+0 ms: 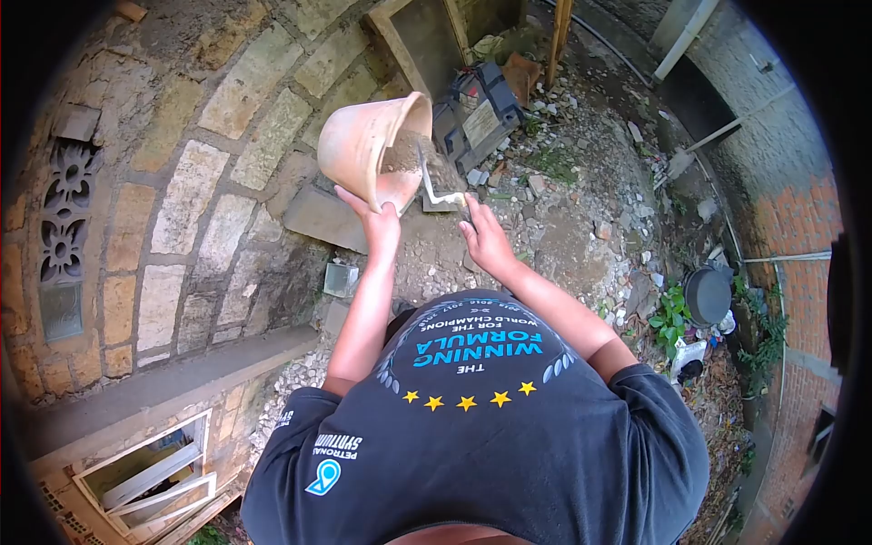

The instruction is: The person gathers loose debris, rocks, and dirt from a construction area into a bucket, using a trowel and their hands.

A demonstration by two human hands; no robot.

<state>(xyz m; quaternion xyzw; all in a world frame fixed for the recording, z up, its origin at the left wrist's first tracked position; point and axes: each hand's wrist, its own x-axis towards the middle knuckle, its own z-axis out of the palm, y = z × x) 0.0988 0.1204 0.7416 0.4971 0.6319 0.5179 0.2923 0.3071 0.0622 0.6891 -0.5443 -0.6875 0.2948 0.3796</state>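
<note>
Rubble (568, 218) covers the ground ahead and to the right. A block wall (195, 195) bounds the left side; a slab (318, 216) lies at its foot, beside the bucket (354, 145), with a glass block (341, 280) nearer the wearer. A dark plastic case (479, 118) and a framed panel (422, 50) stand just beyond the bucket, limiting clearance there. A round basin (708, 295) sits well apart at right, beside green plants (670, 320).

Bucket position: in front of the torso, tilted onto its side. Long axis runs from the base at far left to the mouth, which faces right and slightly toward the wearer. Left hand (371, 218) is clamped on the lower rim. Right hand (484, 238) is closed around the handle of the trowel (423, 166); the blade points away from the wearer, into the mouth, against grey-brown granular material (400, 153).

Shirt (481, 445) markings, inverted in view: "THE WINNING FORMULA FOR THE WORLD CHAMPIONS"; "PETRONAS SYNTIUM"; five yellow stars.
</note>
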